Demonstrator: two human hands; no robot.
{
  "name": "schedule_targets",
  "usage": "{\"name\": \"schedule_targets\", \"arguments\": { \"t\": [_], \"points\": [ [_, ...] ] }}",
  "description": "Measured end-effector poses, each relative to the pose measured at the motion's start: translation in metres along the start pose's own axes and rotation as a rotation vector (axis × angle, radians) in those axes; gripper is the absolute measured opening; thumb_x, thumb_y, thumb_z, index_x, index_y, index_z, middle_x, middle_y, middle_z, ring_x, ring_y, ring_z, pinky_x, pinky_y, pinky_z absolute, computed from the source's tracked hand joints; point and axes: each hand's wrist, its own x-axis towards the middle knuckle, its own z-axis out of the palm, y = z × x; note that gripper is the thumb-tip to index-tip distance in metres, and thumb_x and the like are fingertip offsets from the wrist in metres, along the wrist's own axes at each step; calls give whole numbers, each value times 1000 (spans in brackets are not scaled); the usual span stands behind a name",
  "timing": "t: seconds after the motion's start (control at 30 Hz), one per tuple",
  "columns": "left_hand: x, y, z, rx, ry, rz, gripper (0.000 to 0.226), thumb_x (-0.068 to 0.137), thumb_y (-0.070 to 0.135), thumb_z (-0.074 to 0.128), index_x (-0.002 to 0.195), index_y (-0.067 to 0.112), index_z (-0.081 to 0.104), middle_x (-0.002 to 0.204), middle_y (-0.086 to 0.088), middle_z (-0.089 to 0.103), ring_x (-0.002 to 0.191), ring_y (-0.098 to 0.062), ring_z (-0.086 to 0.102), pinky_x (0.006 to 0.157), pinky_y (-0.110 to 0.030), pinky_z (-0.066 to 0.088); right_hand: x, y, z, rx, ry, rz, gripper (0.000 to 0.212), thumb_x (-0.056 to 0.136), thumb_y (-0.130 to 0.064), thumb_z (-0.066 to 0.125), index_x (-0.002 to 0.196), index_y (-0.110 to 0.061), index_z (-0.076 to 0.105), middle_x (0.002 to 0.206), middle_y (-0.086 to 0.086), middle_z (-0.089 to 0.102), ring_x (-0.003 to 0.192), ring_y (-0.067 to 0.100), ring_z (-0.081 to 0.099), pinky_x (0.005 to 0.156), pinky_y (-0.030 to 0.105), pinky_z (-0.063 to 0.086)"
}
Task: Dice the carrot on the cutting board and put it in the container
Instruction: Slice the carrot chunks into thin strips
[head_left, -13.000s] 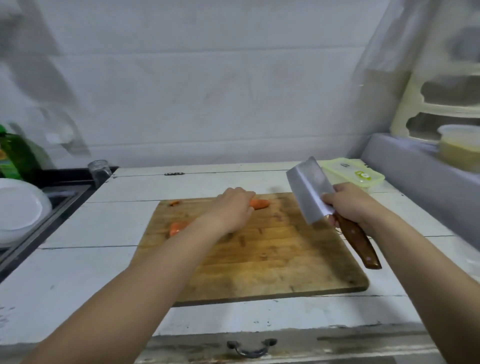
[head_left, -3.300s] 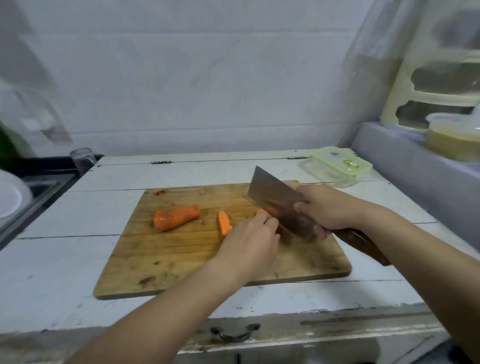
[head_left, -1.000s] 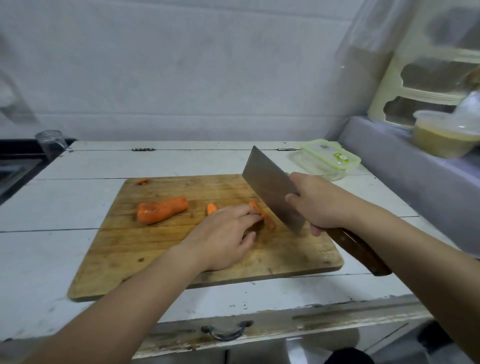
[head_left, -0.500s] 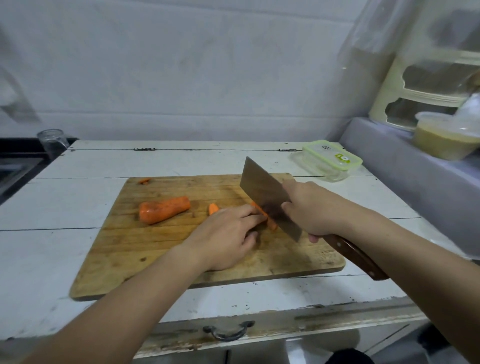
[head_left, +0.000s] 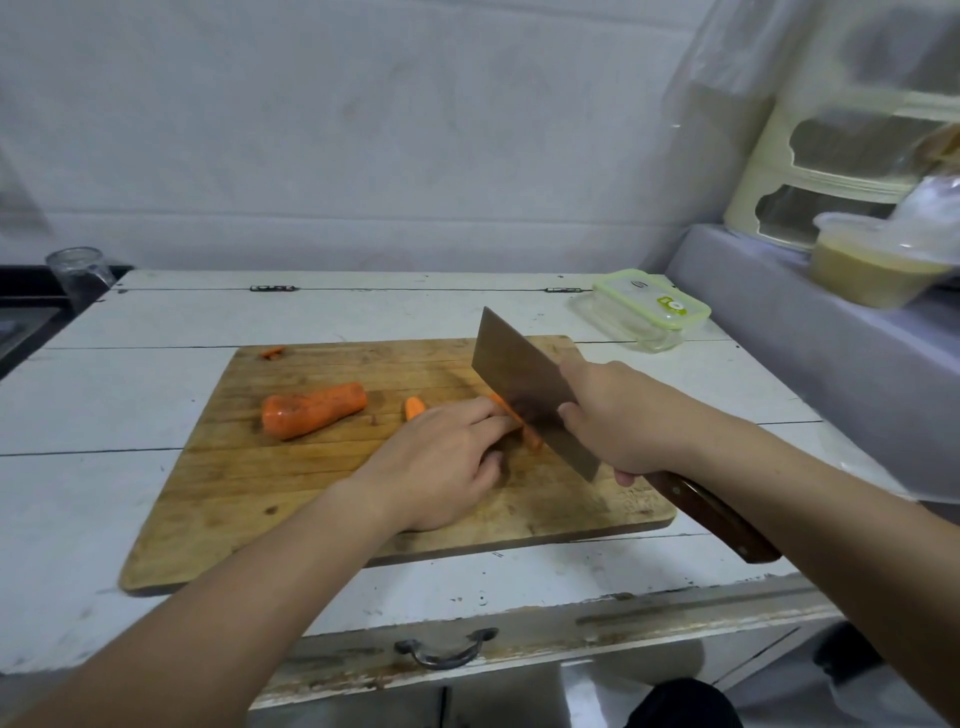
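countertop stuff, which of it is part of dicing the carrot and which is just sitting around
Part of the job:
- cutting board
- big carrot chunk
- carrot strip under the cleaver
- small carrot piece
- left hand, right hand
- green-lidded container

Just lying about:
- glass jar
- tub of yellowish food
- cream rack
- drawer handle

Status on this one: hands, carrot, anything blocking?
Right hand grips cleaver; left hand steadies carrot strip. Big carrot piece uncut. Container lidded.
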Motion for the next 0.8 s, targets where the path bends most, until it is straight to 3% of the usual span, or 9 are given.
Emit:
{"name": "schedule_targets", "arguments": {
  "t": [0.17, 0.33, 0.4, 0.63, 0.8],
  "points": [
    [0, 0, 1, 3, 0, 1, 48, 101, 30, 45, 148, 28, 49, 147, 14, 48, 133, -9, 45, 112, -29, 37, 4, 1, 3, -9, -24, 35, 1, 105, -22, 41, 104, -22, 41, 86, 5, 56, 41, 19, 65, 52, 32, 53],
    [0, -1, 1, -3, 7, 11, 48, 100, 31, 45, 147, 26, 51, 143, 12, 51, 131, -11, 47, 109, -29, 38, 5, -1, -6, -5, -94, 12, 4, 106, -20, 38, 103, -21, 40, 85, 6, 55, 37, 16, 61, 44, 28, 47],
    [1, -3, 0, -11, 8, 11, 48, 101, 31, 45, 148, 27, 50, 143, 13, 50, 131, -10, 47, 108, -28, 39, 7, -1, -9, -20, -116, 3, 2, 106, -22, 38, 106, -20, 39, 79, 6, 56, 38, 16, 62, 49, 33, 53],
    [3, -7, 3, -23, 1, 19, 50, 99, 36, 43, 148, 28, 50, 140, 13, 51, 127, -10, 50, 99, -26, 43, 21, -4, -5, 2, -137, 17, 6, 106, -20, 41, 110, -20, 37, 85, 6, 55, 41, 19, 64, 50, 35, 56],
    [3, -6, 3, -28, -4, 11, 49, 98, 35, 43, 146, 26, 53, 137, 11, 53, 124, -12, 53, 96, -27, 47, 36, -8, 9, 24, -101, 28, 5, 104, -15, 43, 108, -17, 41, 93, 9, 56, 38, 20, 63, 40, 30, 50]
  ]
}}
